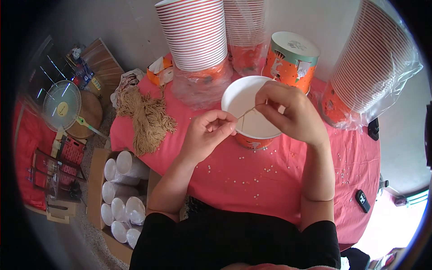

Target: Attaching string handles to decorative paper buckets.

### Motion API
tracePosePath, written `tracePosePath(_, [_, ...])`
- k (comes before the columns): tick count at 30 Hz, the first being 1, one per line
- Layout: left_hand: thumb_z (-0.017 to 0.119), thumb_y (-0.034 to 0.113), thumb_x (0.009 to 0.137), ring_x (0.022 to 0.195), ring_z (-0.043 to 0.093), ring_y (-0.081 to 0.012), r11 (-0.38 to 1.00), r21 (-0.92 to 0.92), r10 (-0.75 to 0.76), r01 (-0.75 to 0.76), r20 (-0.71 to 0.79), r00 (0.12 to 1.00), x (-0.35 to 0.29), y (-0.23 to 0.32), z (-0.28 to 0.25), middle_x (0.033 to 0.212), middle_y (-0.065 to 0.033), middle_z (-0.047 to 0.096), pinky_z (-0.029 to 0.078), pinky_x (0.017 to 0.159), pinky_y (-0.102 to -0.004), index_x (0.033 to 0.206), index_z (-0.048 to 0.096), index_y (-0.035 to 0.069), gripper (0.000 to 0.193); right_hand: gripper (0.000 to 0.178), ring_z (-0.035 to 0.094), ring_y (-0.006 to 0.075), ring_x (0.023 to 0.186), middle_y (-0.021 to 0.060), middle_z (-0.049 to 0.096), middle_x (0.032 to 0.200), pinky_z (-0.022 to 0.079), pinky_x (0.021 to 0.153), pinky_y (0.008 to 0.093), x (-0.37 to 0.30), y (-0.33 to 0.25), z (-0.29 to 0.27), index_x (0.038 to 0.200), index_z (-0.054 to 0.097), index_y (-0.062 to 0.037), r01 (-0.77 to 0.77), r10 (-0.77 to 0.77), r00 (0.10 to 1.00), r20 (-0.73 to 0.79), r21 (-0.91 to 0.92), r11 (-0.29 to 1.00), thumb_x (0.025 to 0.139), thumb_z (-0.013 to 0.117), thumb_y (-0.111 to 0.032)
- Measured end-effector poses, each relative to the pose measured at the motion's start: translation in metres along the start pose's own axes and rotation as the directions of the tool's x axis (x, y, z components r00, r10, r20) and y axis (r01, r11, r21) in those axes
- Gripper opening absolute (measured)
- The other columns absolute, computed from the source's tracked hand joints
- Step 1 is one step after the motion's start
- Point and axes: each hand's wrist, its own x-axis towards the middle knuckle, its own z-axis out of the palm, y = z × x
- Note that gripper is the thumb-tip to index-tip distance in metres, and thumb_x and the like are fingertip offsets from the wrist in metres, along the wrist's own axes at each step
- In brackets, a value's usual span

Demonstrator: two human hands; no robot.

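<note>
A thin tan string (247,113) is stretched between my two hands over an orange paper bucket with a white inside (236,95). My left hand (203,137) pinches one part of the string between thumb and forefinger at the bucket's near left rim. Slightly higher, my right hand (294,112) pinches the string above the bucket's right side and hides part of that rim. A short string end hangs between the hands. To the left, a thick bundle of tan string (150,119) lies at the edge of the pink-covered table (216,184).
Stacked paper buckets (194,38), more wrapped stacks (246,24) (370,63) and an upturned bucket (294,60) stand behind. Small white dots are scattered in front. A black remote (362,201) lies right. Lower left is a carton (96,189) of wrapped cups, with a fan (62,107) beyond.
</note>
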Motion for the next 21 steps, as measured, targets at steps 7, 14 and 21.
tracePosePath(7, [0.061,0.009,0.095,0.067,0.052,-0.0025,0.988,-0.121,-0.087,0.093,0.048,0.995,-0.006,0.002,0.002,0.079,0.0006,0.062,0.038,0.055,-0.0181,0.103,0.065,-0.001,0.013,0.007,0.056,0.0139,0.07,0.0062,0.059,0.084,0.045,0.062,0.0267,-0.004,-0.001,-0.004,0.085,0.06,0.0007,0.059,-0.067,0.99,0.121,0.074,0.996,0.083,0.062,0.007])
tracePosePath(14, [0.063,0.01,0.095,0.055,0.04,-0.0006,0.955,-0.276,-0.097,0.105,0.041,0.994,-0.007,-0.004,0.009,0.073,0.0033,0.057,0.029,0.047,-0.0186,0.102,0.065,0.0,0.012,0.007,0.06,0.0201,0.067,0.0067,0.062,0.078,0.046,0.059,0.0308,-0.002,-0.001,0.014,0.084,0.063,-0.0003,0.093,-0.098,0.983,0.153,0.039,0.995,0.079,0.067,0.003])
tracePosePath(21, [0.063,0.009,0.094,0.054,0.038,0.0,0.96,-0.272,-0.064,0.064,0.011,0.998,-0.009,-0.007,0.009,0.072,0.0048,0.055,0.026,0.046,-0.0188,0.103,0.064,0.001,0.012,0.005,0.062,0.0226,0.066,0.0061,0.064,0.078,0.046,0.057,0.0327,0.001,0.001,0.02,0.082,0.064,-0.0016,0.085,-0.08,0.988,0.129,-0.034,0.996,0.078,0.068,0.001])
